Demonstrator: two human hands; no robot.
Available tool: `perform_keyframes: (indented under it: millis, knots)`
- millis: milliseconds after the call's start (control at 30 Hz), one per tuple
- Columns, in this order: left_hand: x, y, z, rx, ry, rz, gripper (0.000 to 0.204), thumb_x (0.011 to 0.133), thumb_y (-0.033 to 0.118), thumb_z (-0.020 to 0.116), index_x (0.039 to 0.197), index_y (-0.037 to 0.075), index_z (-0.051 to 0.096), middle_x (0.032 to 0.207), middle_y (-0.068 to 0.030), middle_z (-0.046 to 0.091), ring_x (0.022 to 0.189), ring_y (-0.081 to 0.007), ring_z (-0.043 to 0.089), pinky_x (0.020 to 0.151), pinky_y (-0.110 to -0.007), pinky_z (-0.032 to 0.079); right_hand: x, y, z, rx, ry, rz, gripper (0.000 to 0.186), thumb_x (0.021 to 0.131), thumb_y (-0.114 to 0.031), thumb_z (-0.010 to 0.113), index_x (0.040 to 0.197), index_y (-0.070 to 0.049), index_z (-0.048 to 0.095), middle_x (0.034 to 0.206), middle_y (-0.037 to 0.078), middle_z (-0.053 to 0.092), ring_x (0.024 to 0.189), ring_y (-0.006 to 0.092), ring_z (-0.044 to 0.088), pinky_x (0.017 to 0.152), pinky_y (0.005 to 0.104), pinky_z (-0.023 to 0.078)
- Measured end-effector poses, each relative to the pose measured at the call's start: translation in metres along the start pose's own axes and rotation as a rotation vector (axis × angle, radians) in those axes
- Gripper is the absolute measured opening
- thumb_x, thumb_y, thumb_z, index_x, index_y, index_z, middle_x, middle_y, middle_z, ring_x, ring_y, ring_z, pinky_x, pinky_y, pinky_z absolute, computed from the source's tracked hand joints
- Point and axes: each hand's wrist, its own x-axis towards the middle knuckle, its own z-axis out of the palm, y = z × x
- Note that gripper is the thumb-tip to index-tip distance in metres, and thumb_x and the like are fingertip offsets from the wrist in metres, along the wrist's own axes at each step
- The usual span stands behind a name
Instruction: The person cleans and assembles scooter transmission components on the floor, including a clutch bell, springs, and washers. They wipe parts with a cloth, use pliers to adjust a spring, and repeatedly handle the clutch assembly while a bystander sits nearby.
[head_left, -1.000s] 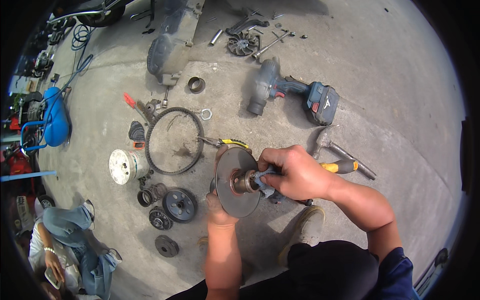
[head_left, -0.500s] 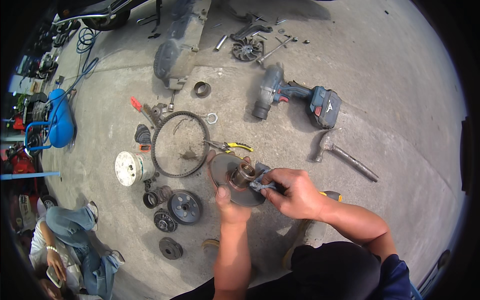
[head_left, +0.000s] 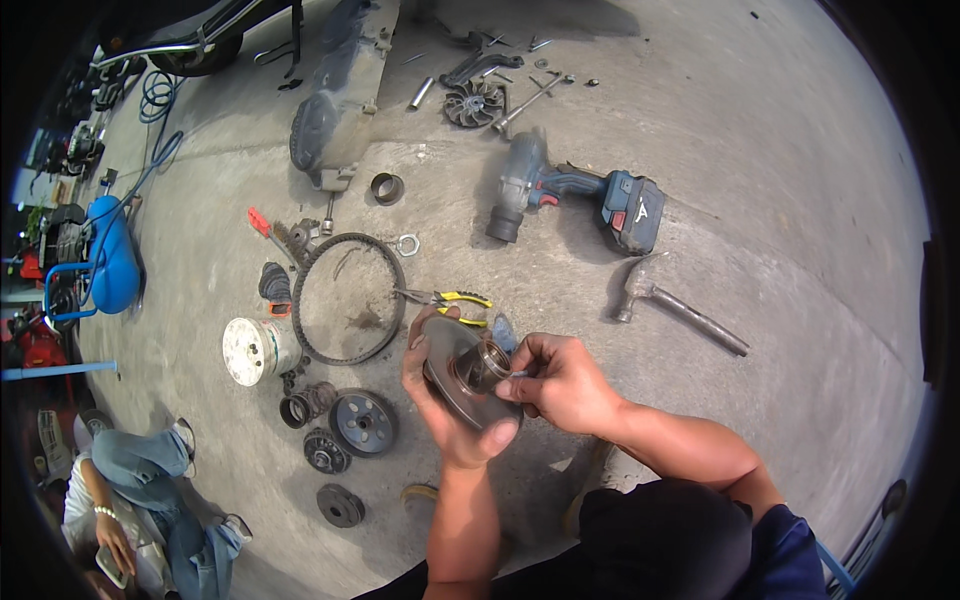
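My left hand (head_left: 440,425) is wrapped round a grey metal pulley disc (head_left: 446,352), thumb at its lower edge and fingers behind. The disc is tilted, and its short hollow hub (head_left: 487,364) faces up and to the right. My right hand (head_left: 567,385) is closed in a pinch against the hub's side. A pale bit of rag (head_left: 519,374) shows at its fingertips; the rest is hidden. A blue-grey cloth piece (head_left: 503,333) shows just beyond the hub; whether it joins the rag I cannot tell. Yellow-handled pliers (head_left: 462,298) lie just past the disc.
On the concrete lie a drive belt (head_left: 300,300), a clutch bell (head_left: 350,437), a coil spring (head_left: 320,398) and a white tub (head_left: 243,351). A cordless impact wrench (head_left: 580,183) and hammer (head_left: 690,315) lie right. A person (head_left: 150,480) sits lower left.
My left hand has turned the disc to a steeper tilt, its thumb shifting to the lower edge. My right fingers have moved down along the hub, and less rag shows. The view has shifted slightly.
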Motion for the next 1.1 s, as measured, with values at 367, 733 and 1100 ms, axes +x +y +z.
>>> perform_keyframes:
  millis: [367, 733, 1100]
  knots:
    - [0.007, 0.012, 0.011, -0.163, 0.178, -0.08, 0.121, 0.072, 0.064, 0.09, 0.159, 0.011, 0.025, 0.157, -0.0207, 0.038, 0.141, -0.0409, 0.048, 0.11, -0.053, 0.052, -0.002, -0.017, -0.001, -0.177, -0.011, -0.145, 0.014, 0.09, -0.006, 0.081, 0.093, 0.002, 0.07, 0.076, 0.011, 0.069, 0.063, 0.0153, 0.062, 0.058, 0.0354, 0.05]
    - [0.006, 0.01, 0.013, 0.022, 0.19, 0.026, 0.128, 0.07, 0.072, 0.086, 0.158, 0.008, 0.02, 0.154, -0.0243, 0.039, 0.136, -0.0416, 0.053, 0.109, -0.058, 0.054, -0.019, -0.012, 0.004, -0.183, 0.087, -0.373, 0.009, 0.095, -0.001, 0.078, 0.099, 0.002, 0.07, 0.071, 0.001, 0.063, 0.064, 0.0032, 0.054, 0.053, 0.0261, 0.043]
    - [0.011, 0.02, -0.004, 0.331, 0.026, 0.236, 0.134, 0.068, 0.088, 0.079, 0.162, 0.017, 0.016, 0.162, -0.0277, 0.028, 0.14, -0.0481, 0.048, 0.106, -0.059, 0.057, -0.002, -0.007, -0.004, -0.463, -0.134, -0.652, 0.013, 0.09, -0.008, 0.072, 0.099, 0.001, 0.07, 0.078, 0.022, 0.068, 0.066, 0.0367, 0.066, 0.064, 0.0431, 0.053]
